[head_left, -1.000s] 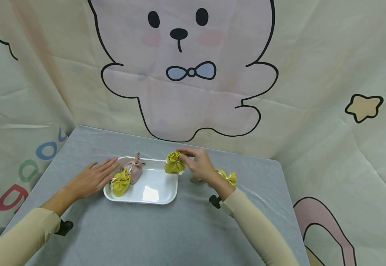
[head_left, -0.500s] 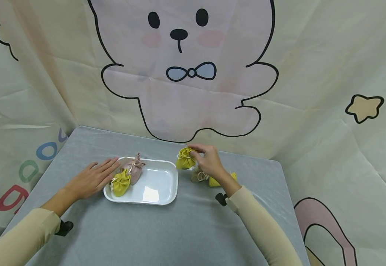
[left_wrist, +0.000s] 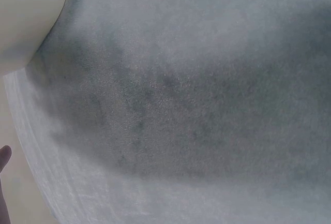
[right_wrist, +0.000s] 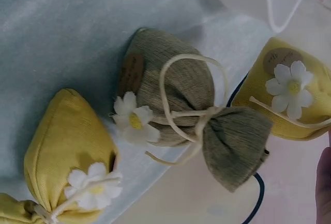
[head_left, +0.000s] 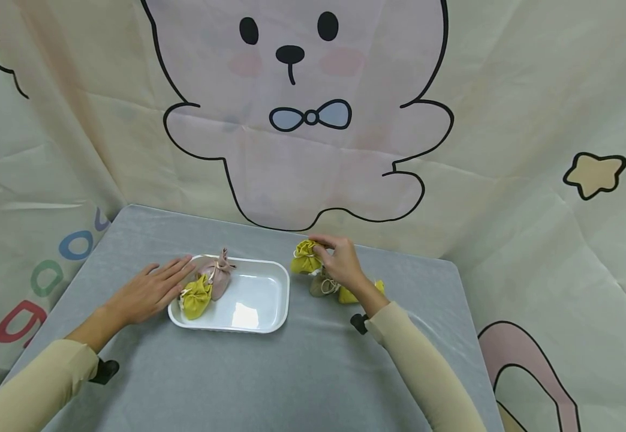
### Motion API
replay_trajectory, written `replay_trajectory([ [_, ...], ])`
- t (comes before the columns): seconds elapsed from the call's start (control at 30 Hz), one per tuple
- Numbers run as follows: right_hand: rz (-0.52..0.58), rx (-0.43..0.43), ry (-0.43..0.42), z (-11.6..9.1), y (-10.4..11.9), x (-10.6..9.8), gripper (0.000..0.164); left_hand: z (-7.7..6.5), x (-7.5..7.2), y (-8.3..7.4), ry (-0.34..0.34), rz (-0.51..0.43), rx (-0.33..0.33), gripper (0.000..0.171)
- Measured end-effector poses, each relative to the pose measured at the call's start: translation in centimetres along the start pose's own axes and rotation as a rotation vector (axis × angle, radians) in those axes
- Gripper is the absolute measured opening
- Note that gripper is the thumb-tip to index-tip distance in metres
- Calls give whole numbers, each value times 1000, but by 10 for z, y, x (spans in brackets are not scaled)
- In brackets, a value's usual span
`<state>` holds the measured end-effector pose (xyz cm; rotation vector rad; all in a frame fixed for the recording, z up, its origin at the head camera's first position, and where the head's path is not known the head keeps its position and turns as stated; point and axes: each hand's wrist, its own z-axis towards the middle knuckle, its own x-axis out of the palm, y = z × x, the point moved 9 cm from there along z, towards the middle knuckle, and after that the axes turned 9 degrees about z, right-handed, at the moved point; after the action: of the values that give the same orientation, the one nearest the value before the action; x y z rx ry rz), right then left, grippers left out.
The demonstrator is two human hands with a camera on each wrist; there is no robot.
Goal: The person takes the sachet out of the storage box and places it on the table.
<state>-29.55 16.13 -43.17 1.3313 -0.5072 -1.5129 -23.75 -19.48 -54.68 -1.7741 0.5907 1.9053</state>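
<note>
My right hand (head_left: 340, 264) pinches a yellow drawstring sachet (head_left: 306, 258) by its gathered neck, above the table and right of the white tray (head_left: 280, 300). A white flower and a brown label show on this sachet (right_wrist: 284, 113) in the right wrist view. Below it lies a brown drawstring sachet (right_wrist: 170, 79), tied with cream cord. Another yellow sachet (right_wrist: 67, 146) lies beside the brown one. My left hand (head_left: 143, 294) rests with straight fingers on the tray's left rim. Inside the tray, near those fingers, sit a yellow sachet (head_left: 196, 298) and a pinkish sachet (head_left: 220, 277).
A grey cloth (head_left: 226, 384) covers the table, and its far edge meets a printed curtain (head_left: 302, 174). Black wrist cameras sit under both cuffs. The left wrist view shows mostly shadowed cloth (left_wrist: 181, 120) and a bit of pale tray (left_wrist: 31, 17).
My right hand has carried the yellow sachet rightward from the tray's right edge to over the brown sachet, slowing in the last half second. The left hand and tray have stayed put.
</note>
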Motion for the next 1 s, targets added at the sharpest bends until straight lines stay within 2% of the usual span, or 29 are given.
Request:
replay_trajectory([
  [0.2,-16,5,-6,2,-8,4,20,1,-5,-1,-38,14,12,54],
  [0.4,-67,-9,7,3,-14,13,20,1,-5,-2,-25,19,12,54],
  [0.63,-65,-8,20,4,-17,21,18,1,-2,-1,-6,19,8,54],
  [0.83,-94,-30,23,3,-20,27,16,1,-3,-1,-19,27,7,54],
  [1.0,-96,-13,42,0,-22,31,17,0,-4,-2,-36,36,21,54],
])
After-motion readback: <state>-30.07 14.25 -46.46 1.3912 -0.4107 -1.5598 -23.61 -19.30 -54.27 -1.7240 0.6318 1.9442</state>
